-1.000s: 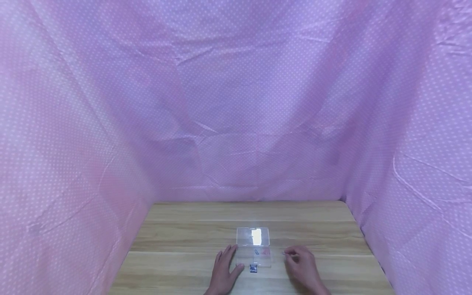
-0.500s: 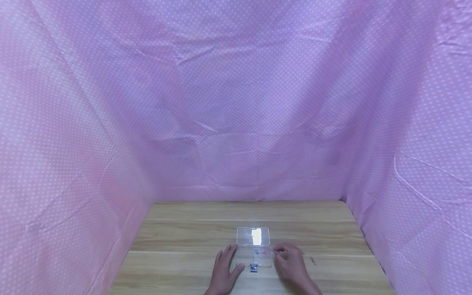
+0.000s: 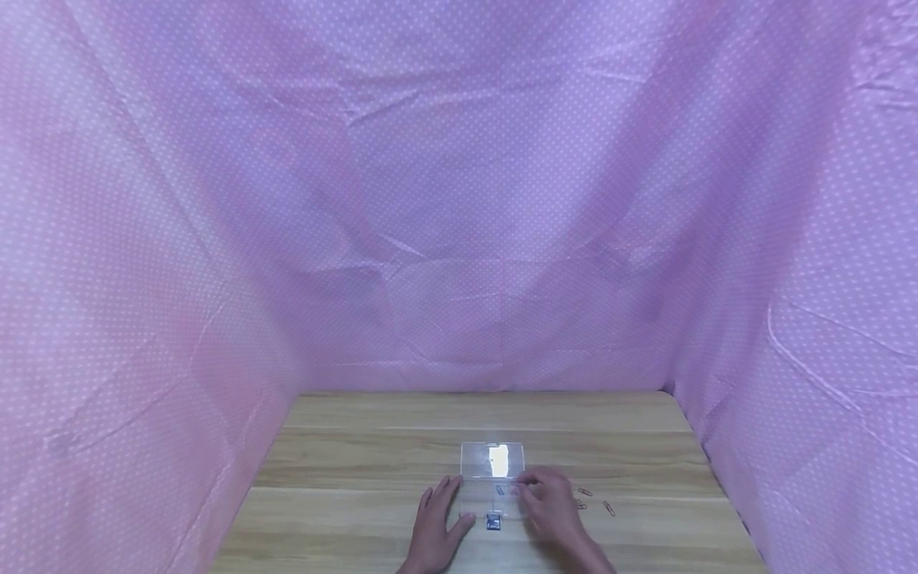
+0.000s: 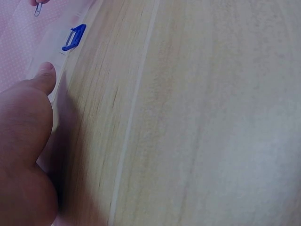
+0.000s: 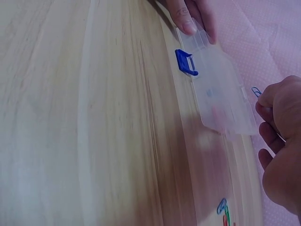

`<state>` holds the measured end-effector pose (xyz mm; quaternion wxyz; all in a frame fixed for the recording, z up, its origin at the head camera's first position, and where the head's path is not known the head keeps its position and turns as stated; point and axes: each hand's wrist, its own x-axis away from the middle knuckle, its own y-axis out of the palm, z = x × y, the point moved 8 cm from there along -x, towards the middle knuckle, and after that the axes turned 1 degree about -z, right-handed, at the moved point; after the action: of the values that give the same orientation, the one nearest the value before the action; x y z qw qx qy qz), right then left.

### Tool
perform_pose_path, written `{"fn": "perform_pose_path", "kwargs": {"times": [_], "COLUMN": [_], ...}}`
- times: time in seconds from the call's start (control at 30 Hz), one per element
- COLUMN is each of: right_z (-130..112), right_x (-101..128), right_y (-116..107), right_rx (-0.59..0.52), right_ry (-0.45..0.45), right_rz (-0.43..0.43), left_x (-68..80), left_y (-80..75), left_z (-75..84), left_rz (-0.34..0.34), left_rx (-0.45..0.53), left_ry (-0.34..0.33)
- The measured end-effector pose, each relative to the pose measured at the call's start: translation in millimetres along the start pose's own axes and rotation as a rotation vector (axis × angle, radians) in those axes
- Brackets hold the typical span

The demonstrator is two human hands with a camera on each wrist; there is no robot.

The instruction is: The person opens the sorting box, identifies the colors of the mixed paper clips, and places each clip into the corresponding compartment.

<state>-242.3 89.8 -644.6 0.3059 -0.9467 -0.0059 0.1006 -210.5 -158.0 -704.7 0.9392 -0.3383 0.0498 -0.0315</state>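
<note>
A clear plastic box (image 3: 475,498) lies on the table with its lid (image 3: 476,461) folded back. Its blue latch (image 5: 184,62) hangs at the front edge. My left hand (image 3: 433,528) grips the box's left end, thumb at the front edge and fingers toward the back. My right hand (image 3: 548,501) is over the box's right end, pinching a blue paper clip (image 5: 256,92) between thumb and fingertips. Inside the box, small blue paper clips (image 3: 500,490) and red pieces (image 3: 513,492) show in the right part, partly hidden by the right fingers.
Several loose paper clips lie right of the box on the wooden table (image 3: 358,454), among them a blue paper clip (image 5: 221,205) and a green paper clip (image 5: 227,215). Pink dotted cloth (image 3: 459,319) hangs around the table's back and sides.
My right hand has moved left with the paper clip, from beside the box to over its right end. Loose clips behind it have come into view. The left hand stays put.
</note>
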Motion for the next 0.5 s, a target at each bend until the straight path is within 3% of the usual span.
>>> {"fn": "perform_pose_path", "kwargs": {"times": [0.33, 0.5], "right_z": [-5.5, -7.8], "right_x": [-4.8, -4.6], "right_y": [11.2, 16.6], "right_rx": [0.020, 0.047], "right_ry": [-0.066, -0.093], "right_rz": [0.019, 0.028], "left_x": [-2.7, -0.8], "left_y": [4.2, 2.7], "left_z": [-7.6, -5.1], "left_rz": [-0.019, 0.022], "left_rx": [0.031, 0.014], "left_ry": [-0.022, 0.014]}}
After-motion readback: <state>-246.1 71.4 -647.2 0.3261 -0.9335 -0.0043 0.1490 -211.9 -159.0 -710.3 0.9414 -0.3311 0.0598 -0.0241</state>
